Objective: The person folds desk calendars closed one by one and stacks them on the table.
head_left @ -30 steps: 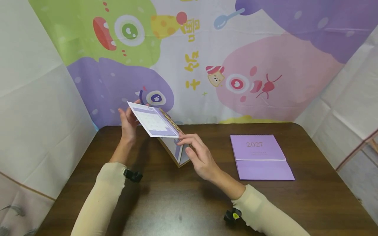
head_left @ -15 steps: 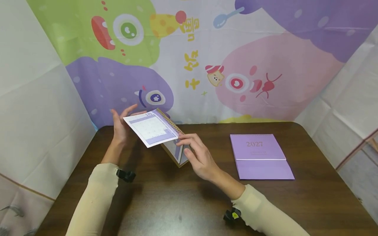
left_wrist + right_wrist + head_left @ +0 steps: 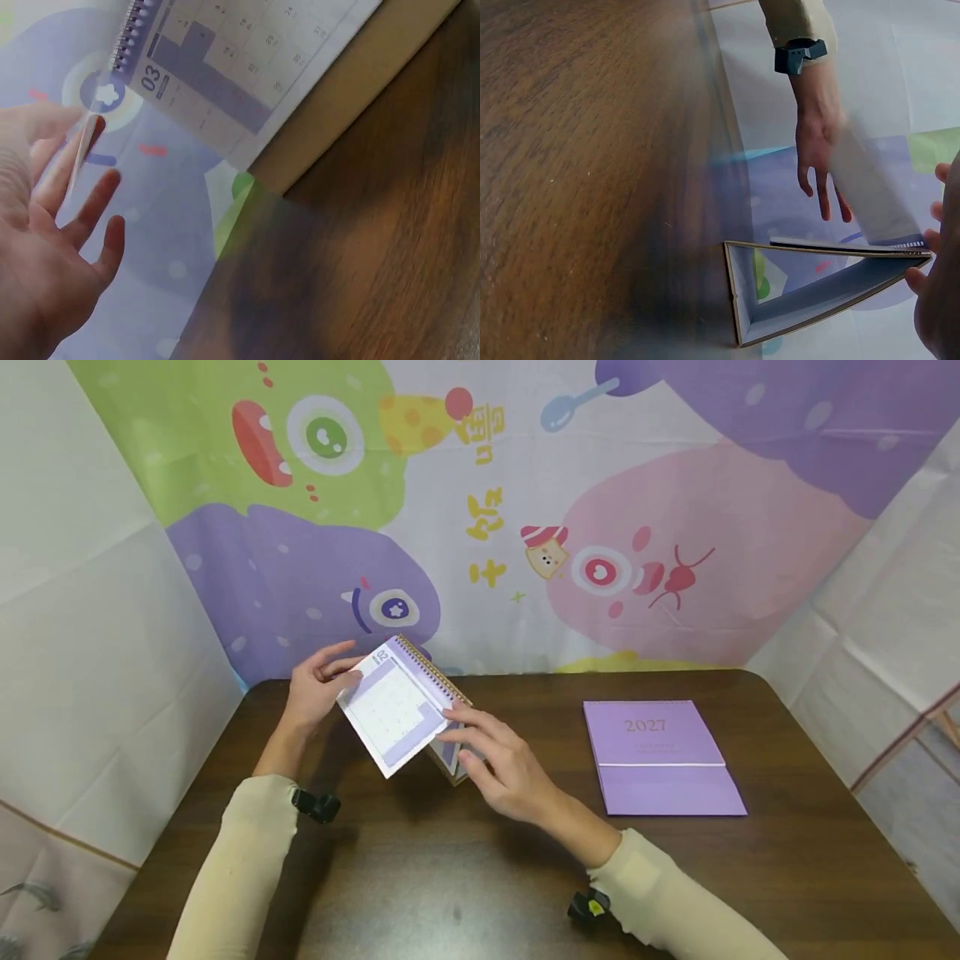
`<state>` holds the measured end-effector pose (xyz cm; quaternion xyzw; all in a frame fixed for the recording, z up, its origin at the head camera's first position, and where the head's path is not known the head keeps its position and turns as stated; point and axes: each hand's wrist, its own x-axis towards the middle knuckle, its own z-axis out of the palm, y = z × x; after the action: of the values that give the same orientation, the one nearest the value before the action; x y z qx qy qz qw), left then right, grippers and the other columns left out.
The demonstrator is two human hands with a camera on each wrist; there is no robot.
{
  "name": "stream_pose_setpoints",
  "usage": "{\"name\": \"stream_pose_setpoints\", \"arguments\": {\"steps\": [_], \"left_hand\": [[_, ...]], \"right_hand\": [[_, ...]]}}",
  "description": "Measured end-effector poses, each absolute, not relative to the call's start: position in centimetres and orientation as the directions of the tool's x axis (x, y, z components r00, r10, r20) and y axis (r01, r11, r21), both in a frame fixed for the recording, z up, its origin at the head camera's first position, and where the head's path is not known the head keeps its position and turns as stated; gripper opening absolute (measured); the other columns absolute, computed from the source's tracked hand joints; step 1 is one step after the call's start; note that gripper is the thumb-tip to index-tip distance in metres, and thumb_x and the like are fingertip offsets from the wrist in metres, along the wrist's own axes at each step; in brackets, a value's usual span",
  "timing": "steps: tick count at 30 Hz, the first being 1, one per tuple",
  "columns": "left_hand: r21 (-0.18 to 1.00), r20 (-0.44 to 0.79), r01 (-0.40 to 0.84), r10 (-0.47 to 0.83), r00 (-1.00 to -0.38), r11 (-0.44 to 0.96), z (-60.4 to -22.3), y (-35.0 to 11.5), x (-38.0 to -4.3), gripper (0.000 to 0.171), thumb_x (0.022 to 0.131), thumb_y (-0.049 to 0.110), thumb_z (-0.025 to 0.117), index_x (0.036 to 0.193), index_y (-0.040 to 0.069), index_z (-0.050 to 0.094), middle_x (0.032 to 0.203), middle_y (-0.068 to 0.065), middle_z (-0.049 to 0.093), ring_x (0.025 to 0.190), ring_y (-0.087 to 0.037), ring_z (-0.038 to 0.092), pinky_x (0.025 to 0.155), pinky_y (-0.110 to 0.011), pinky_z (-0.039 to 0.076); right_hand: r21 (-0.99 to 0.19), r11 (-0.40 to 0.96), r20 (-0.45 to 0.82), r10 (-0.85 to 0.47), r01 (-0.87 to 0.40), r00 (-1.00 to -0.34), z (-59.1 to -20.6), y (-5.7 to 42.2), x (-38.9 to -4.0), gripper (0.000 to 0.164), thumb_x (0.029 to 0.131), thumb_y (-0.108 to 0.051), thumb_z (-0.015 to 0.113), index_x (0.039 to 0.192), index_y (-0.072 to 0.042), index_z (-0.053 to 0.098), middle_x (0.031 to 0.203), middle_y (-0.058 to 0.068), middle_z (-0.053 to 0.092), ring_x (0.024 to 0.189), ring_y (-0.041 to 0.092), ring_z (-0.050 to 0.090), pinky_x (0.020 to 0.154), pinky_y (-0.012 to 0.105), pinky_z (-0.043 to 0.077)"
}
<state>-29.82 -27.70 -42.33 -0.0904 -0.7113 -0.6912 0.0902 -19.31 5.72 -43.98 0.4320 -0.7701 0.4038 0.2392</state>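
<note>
A spiral-bound desk calendar [image 3: 457, 768] stands tented on the table, its gold coil [image 3: 429, 668] uppermost. My left hand [image 3: 311, 692] pinches a lifted page [image 3: 390, 714] marked 02 near its corner, thumb on the printed face and fingers behind. In the left wrist view a page marked 03 [image 3: 225, 67] shows beneath, on the calendar. My right hand [image 3: 513, 768] holds the near end of the calendar at the coil; in the right wrist view its fingertips and thumb [image 3: 916, 280] lie on either side of the spine. That view also shows the triangular stand [image 3: 739, 300] end-on.
A second, purple desk calendar [image 3: 663, 760] marked 2027 lies on the dark wooden table [image 3: 480, 877] to the right. A printed cartoon backdrop [image 3: 480, 527] rises behind the table's far edge, and pale cloth hangs at both sides.
The lifted page has swung down toward me and turned its face up. My left hand, spread behind it before, has brought its thumb onto the page. My right hand stays at the coil.
</note>
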Motion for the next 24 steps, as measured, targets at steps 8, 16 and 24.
{"name": "stream_pose_setpoints", "arguments": {"steps": [8, 16, 24], "left_hand": [[0.923, 0.225, 0.219, 0.019, -0.974, 0.318, -42.5, -26.7, -29.5, 0.048, 0.106, 0.003, 0.075, 0.151, -0.010, 0.064, 0.134, -0.025, 0.081, 0.101, 0.017, 0.070, 0.089, -0.007, 0.053], [0.896, 0.170, 0.170, 0.037, -0.985, 0.410, -43.2, -25.3, -29.4, 0.047, 0.111, 0.013, 0.070, 0.156, 0.000, 0.065, 0.148, -0.028, 0.072, 0.114, 0.009, 0.071, 0.096, -0.008, 0.046], [0.914, 0.127, 0.156, 0.100, -0.987, 0.374, -43.8, -24.1, -29.5, 0.053, 0.122, 0.030, 0.048, 0.168, 0.003, 0.050, 0.164, -0.029, 0.060, 0.152, -0.050, 0.061, 0.117, -0.039, 0.052]], "right_hand": [[-0.366, 0.332, 0.716, -0.497, -0.869, -0.491, -44.4, 5.6, -19.3, 0.026, 0.105, -0.007, 0.066, 0.125, -0.009, 0.082, 0.152, 0.015, 0.072, 0.151, 0.036, 0.065, 0.127, 0.054, 0.053], [-0.388, 0.334, 0.679, -0.526, -0.859, -0.511, -44.7, 5.6, -19.2, 0.027, 0.107, -0.007, 0.064, 0.127, -0.009, 0.083, 0.148, 0.014, 0.076, 0.153, 0.038, 0.063, 0.130, 0.055, 0.049], [-0.394, 0.318, 0.671, -0.542, -0.862, -0.506, -44.7, 5.4, -19.1, 0.029, 0.107, -0.007, 0.064, 0.129, -0.009, 0.082, 0.147, 0.013, 0.076, 0.151, 0.038, 0.064, 0.129, 0.054, 0.051]]}}
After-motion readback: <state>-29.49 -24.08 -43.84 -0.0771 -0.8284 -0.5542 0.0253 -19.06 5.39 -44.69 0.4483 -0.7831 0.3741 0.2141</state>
